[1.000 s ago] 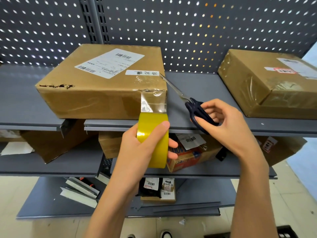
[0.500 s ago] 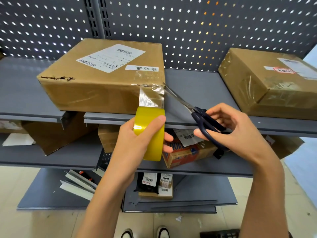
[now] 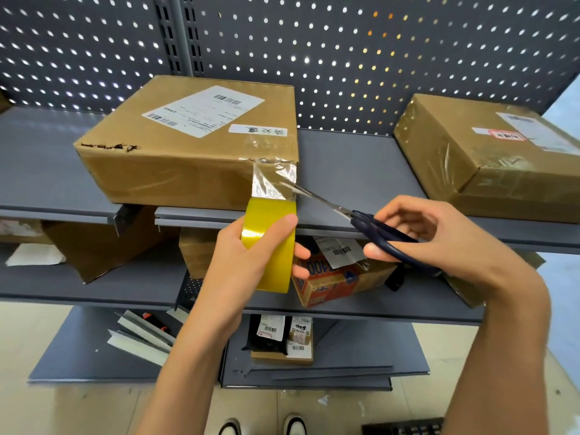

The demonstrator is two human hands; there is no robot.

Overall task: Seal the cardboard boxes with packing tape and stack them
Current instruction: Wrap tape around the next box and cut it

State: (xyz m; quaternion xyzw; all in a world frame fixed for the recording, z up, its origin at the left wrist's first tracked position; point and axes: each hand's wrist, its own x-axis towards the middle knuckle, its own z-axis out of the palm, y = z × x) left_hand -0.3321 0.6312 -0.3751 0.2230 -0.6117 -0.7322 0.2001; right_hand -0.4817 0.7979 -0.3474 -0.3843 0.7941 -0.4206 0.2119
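A brown cardboard box [image 3: 175, 164] with a white shipping label lies on the top shelf. A clear strip of tape [image 3: 270, 183] runs from its front right corner down to a yellow tape roll [image 3: 271, 246]. My left hand [image 3: 248, 262] grips the roll just below the shelf edge. My right hand [image 3: 439, 240] holds dark-handled scissors [image 3: 376, 229], and the blade tips reach into the right edge of the stretched strip. A second taped box [image 3: 489, 171] sits on the same shelf at the right.
A grey pegboard [image 3: 345, 58] backs the shelving. The top shelf [image 3: 351, 171] has bare room between the two boxes. Lower shelves hold more cartons, a red-printed box [image 3: 329, 284] and small parcels. My shoes show on the pale floor below.
The scissors moved left and down from beside the box until the blades met the tape strip. The left hand and roll stayed roughly in place.
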